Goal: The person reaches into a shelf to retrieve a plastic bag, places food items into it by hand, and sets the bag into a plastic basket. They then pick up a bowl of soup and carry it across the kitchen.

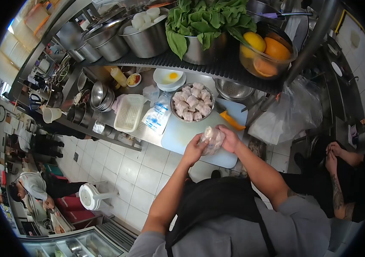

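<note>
My left hand and my right hand hold a clear plastic bag with pale pink contents between them, above the near edge of a light blue cutting board. The fingers of both hands are wrapped round the bag's sides. Just beyond, a round metal bowl full of pale pink raw chunks rests on the board. To its right lies a knife with a yellow-orange handle.
A white plastic basket and a blue-printed bag lie left of the board. Overhead, a shelf holds pots, leafy greens and citrus. A person's tattooed arm is at the right; others work at the far left.
</note>
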`<action>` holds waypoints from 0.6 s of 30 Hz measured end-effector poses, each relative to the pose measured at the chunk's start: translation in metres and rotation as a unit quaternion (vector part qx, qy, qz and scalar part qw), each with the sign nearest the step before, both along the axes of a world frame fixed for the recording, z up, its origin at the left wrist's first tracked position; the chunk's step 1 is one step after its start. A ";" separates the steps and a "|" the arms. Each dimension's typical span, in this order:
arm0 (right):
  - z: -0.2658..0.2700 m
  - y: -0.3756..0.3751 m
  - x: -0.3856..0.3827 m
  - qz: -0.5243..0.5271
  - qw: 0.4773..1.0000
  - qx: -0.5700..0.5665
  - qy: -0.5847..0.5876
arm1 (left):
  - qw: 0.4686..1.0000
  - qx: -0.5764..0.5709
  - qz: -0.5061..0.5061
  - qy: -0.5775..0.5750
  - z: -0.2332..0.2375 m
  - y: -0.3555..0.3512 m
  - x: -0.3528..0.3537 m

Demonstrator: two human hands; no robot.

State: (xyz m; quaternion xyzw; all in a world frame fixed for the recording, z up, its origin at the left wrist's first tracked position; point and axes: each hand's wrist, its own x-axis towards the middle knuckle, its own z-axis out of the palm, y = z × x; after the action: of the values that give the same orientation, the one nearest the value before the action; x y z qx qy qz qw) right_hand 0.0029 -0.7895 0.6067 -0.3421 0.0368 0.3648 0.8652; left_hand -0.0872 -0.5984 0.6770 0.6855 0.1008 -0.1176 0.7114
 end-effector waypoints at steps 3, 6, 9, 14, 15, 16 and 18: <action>0.001 -0.001 0.010 0.024 0.992 -0.115 -0.040 | 0.995 0.096 -0.018 -0.019 -0.015 0.005 0.015; -0.001 -0.004 0.020 0.066 0.970 -0.223 -0.069 | 0.994 0.106 -0.007 -0.008 -0.032 0.007 0.025; 0.030 -0.004 0.028 0.095 0.929 -0.336 -0.122 | 0.988 0.153 -0.029 -0.017 0.001 0.001 0.025; 0.056 -0.006 0.040 0.151 0.826 -0.480 -0.255 | 0.984 0.162 -0.053 -0.056 -0.012 0.002 0.029; 0.044 -0.006 0.042 0.131 0.834 -0.456 -0.283 | 0.981 0.189 0.024 -0.041 -0.009 -0.003 0.027; 0.022 -0.004 0.044 0.110 0.840 -0.431 -0.312 | 0.971 0.214 0.101 -0.026 -0.002 -0.010 0.024; 0.015 -0.002 0.045 0.069 0.847 -0.404 -0.339 | 0.964 0.186 0.177 0.073 0.002 -0.012 0.022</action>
State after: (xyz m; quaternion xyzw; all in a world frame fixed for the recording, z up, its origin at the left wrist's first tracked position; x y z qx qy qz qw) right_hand 0.0479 -0.7919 0.6220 -0.7657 -0.1383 0.2380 0.5814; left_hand -0.0656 -0.6105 0.6792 0.7662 0.2925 -0.0185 0.5719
